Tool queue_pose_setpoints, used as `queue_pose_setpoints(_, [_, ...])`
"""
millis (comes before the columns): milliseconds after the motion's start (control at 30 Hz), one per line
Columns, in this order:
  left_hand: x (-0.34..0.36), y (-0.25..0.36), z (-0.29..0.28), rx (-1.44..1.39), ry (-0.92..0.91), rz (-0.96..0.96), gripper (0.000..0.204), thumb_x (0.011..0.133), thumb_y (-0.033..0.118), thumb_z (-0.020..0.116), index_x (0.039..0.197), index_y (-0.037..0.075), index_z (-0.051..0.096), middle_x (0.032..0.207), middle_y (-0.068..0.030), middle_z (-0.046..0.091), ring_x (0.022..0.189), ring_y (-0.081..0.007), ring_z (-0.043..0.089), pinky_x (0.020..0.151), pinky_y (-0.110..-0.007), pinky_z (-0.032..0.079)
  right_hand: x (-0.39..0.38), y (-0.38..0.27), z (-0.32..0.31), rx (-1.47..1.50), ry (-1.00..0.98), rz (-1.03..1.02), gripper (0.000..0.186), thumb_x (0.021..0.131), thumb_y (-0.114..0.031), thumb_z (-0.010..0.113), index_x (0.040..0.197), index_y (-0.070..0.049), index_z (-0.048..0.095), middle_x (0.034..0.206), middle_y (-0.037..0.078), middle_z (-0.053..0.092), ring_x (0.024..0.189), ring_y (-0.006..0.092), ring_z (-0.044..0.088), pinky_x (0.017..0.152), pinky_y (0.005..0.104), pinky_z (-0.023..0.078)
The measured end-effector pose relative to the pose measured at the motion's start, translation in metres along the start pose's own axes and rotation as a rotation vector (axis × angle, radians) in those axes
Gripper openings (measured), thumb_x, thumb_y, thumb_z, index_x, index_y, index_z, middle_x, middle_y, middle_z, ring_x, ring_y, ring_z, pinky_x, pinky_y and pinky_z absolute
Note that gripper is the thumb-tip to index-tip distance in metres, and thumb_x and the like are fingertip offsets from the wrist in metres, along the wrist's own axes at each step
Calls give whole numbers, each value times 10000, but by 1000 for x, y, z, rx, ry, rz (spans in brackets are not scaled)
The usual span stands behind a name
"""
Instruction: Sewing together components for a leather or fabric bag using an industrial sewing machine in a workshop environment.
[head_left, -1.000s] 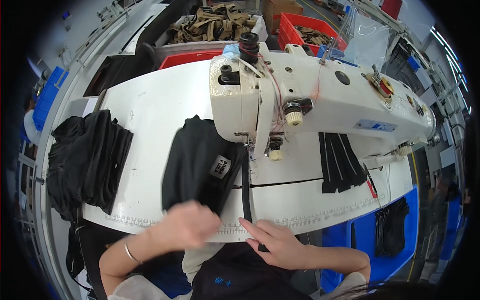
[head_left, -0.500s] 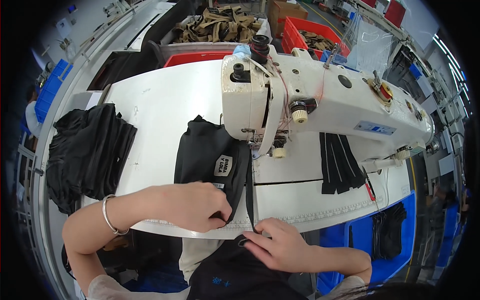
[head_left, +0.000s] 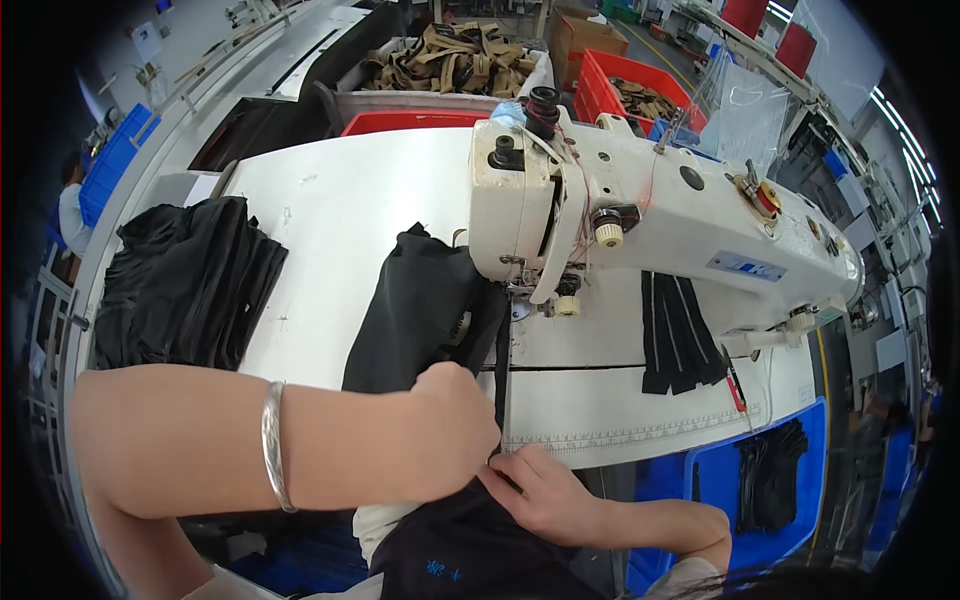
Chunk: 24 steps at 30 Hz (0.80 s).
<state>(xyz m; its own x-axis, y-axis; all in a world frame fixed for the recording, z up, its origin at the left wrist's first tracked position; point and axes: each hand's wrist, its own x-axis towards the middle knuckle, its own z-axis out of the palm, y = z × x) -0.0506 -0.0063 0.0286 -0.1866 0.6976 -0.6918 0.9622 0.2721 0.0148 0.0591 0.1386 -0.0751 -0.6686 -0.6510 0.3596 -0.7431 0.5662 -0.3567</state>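
Observation:
A black fabric piece lies under the head of a white sewing machine, its pale label partly covered by a fold. My left hand is closed at the piece's near edge, its fingertips hidden by the hand itself. From the needle area a narrow black strip runs straight toward me. Close beside the left hand, my right hand pinches the strip's near end at the table's front edge.
A stack of black fabric pieces lies on the left of the white table. Black strips with pale lines and red-handled snips are on the right. A blue bin holds black pieces below. Tan straps fill a box behind.
My left hand has moved right and closer to my right hand. The fabric has folded over much of its label. The right hand keeps its pinch near the strip's end.

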Motion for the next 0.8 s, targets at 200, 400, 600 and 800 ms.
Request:
queue_pose_setpoints(200, [-1,13,-7,229,-251,139,133,756,237,651,874,191,693,811,36,641,853,-185,586,854,-305,305,18,11,-8,295,92,84,372,804,-164,651,1085,61,557,1025,134,511,944,283,503,849,345,432])
queue_pose_setpoints(400, [-17,-21,12,220,221,182,75,663,204,689,700,143,669,648,17,618,670,-155,598,749,-274,372,52,49,5,353,136,92,269,818,-142,652,1035,2,586,927,97,550,923,252,537,860,318,427])
queue_pose_setpoints(600, [-32,-61,29,413,545,-177,64,676,96,635,739,87,628,730,-25,615,770,-168,580,764,-310,400,56,54,0,867,-5,297,165,843,-85,648,986,-15,602,862,64,576,775,154,563,757,257,442])
queue_pose_setpoints(800, [-28,-50,43,250,825,-35,257,731,114,633,959,13,571,894,-63,561,984,-227,531,1062,-416,264,57,32,5,661,281,247,95,822,-48,623,902,-18,582,822,83,568,765,227,552,720,314,444])
